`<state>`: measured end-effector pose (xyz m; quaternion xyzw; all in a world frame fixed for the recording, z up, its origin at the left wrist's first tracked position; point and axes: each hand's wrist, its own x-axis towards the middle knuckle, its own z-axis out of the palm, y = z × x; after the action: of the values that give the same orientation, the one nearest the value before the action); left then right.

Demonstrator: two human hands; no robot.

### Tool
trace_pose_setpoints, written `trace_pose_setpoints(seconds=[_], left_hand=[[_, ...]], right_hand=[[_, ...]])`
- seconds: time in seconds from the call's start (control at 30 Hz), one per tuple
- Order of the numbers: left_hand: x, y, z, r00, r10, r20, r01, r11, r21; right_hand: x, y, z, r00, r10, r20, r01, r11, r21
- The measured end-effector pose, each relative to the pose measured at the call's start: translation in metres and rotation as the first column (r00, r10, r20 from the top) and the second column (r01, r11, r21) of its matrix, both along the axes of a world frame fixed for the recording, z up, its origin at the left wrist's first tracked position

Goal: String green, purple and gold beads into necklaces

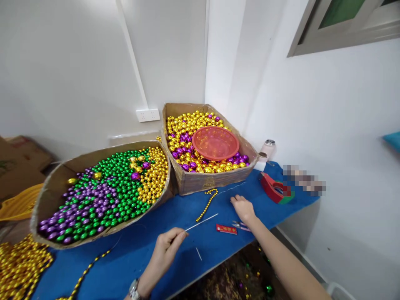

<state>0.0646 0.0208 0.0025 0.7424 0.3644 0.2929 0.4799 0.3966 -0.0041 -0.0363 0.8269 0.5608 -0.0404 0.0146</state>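
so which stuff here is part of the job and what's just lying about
Likely in the job:
thin white rod in the left hand
short gold bead strand
bead-filled boxes
snips, probably

Seemingly just lying about:
red packet
pink flask
red tape dispenser

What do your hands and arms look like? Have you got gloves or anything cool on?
No gloves: both hands are bare. My left hand has a shiny, silvery watch at the wrist, partly cut off by the picture's edge. My right hand has nothing on its wrist, and no sleeve shows along that forearm. I can't make out any rings.
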Motion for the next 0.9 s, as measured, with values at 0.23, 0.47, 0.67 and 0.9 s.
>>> trace_pose_setpoints(seconds=[0.23, 0.47, 0.67, 0.9], left_hand=[[-0.016, -0.002, 0.025, 0.914, 0.189, 0.359, -0.037, 0.92, -0.389], [-0.049, 0.001, 0.08, 0.667, 0.261, 0.698, 0.009, 0.934, -0.358], [-0.052, 0.007, 0.102, 0.685, 0.234, 0.69, -0.026, 0.954, -0.298], [-0.028, -0.011, 0.054, 0.881, 0.147, 0.45, 0.106, 0.865, -0.49]], right_hand=[[-0.004, -0.013, 0.027, 0.993, 0.111, -0.028, -0.113, 0.989, -0.097], [-0.002, -0.099, 0.065, 0.893, 0.338, -0.296, -0.415, 0.872, -0.258], [-0.046, -0.077, 0.069, 0.862, 0.375, -0.342, -0.409, 0.912, -0.03], [-0.15, -0.032, 0.098, 0.622, 0.575, -0.531, -0.336, 0.809, 0.483]])
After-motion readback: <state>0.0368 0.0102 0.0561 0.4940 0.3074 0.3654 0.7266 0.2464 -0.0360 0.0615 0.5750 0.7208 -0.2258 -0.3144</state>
